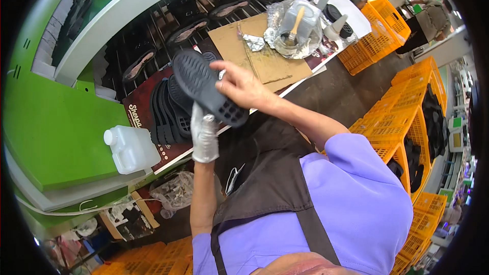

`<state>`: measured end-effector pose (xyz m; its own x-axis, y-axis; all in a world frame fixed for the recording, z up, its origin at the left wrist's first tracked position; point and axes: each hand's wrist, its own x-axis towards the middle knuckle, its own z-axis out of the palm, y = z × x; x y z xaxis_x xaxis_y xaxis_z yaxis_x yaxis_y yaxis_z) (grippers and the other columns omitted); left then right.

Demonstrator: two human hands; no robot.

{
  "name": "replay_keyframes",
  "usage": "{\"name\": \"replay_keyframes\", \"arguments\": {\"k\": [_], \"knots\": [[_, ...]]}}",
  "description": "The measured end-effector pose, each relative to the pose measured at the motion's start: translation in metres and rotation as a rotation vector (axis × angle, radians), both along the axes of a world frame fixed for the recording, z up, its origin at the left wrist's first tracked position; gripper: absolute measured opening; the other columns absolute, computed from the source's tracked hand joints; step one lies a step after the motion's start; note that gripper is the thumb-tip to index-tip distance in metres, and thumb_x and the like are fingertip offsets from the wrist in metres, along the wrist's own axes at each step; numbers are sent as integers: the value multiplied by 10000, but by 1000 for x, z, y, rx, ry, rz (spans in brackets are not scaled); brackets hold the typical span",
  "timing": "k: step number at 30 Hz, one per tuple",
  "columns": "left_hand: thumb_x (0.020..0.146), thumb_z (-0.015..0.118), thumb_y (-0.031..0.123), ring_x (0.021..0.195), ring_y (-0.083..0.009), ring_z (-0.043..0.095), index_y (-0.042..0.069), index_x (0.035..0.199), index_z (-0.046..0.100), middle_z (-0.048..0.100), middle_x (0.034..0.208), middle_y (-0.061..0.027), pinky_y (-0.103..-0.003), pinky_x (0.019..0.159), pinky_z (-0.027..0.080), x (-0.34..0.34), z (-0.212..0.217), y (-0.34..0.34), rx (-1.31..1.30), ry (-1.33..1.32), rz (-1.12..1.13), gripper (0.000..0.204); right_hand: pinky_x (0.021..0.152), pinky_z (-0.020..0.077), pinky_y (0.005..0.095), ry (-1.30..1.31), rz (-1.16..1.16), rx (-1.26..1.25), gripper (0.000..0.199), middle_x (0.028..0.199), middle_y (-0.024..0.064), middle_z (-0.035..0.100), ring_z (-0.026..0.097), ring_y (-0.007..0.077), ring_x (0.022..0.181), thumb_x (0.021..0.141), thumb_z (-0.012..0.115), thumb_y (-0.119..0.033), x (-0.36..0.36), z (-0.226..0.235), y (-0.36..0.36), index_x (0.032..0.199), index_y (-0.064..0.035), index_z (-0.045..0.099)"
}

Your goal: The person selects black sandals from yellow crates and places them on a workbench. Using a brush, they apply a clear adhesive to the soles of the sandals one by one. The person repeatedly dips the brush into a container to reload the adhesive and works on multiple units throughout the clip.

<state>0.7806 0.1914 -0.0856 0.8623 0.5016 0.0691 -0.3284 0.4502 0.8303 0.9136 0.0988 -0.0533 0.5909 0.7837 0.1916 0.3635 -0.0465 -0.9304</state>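
A black shoe sole is held up slantwise over the front edge of the worktable, its wavy tread facing up. My left hand, in a white glove, grips it from beneath near the heel end; most of those fingers are hidden. My bare right hand is closed at the sole's right side, with thumb and forefinger bent at its edge. Left of the held piece, several black soles stand packed side by side on a dark red printed board. A translucent white plastic jug stands beside them.
Black shoe uppers lie on a roller conveyor behind a white frame. A cardboard sheet carries a plastic-wrapped container with a wooden-handled brush. Orange crates stack at right; a green machine housing is at left.
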Motion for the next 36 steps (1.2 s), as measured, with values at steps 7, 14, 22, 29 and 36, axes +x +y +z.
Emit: {"name": "replay_keyframes", "arguments": {"k": [7,14,22,29,36], "knots": [[863,466,32,865,-245,619,-25,1181,463,593,1021,-137,-355,769,521,-16,3,-24,-311,96,-210,322,736,499,306,-319,-164,-313,226,856,118,653,638,226,788,819,600,-256,52,22,-56,919,-63,666],[918,311,512,810,-314,603,-33,1129,486,596,945,-191,-421,706,515,3,-20,-40,-631,-49,-551,610,892,441,365,-735,-737,-422,534,1034,255,593,572,370,979,747,602,-382,260,18,-124,1143,-27,558],[912,268,500,819,-392,592,-28,1182,465,588,922,-262,-496,682,511,29,-12,-48,-664,55,-491,625,569,400,241,-316,-198,-365,194,665,-31,544,482,74,631,778,612,-233,285,7,-144,799,-42,637],[923,234,520,799,-328,606,-28,1208,439,576,974,-249,-398,732,508,71,-18,-57,-538,98,-484,651,635,441,254,-190,77,-505,224,731,36,628,553,123,671,760,614,-248,230,18,-142,843,-44,657],[931,231,478,893,-354,592,-33,1283,364,525,1100,-286,-437,813,482,109,-30,-61,-627,41,-522,635,486,419,232,-283,-272,-315,204,593,20,580,510,67,530,784,637,-207,224,20,-155,810,-5,634]]}}
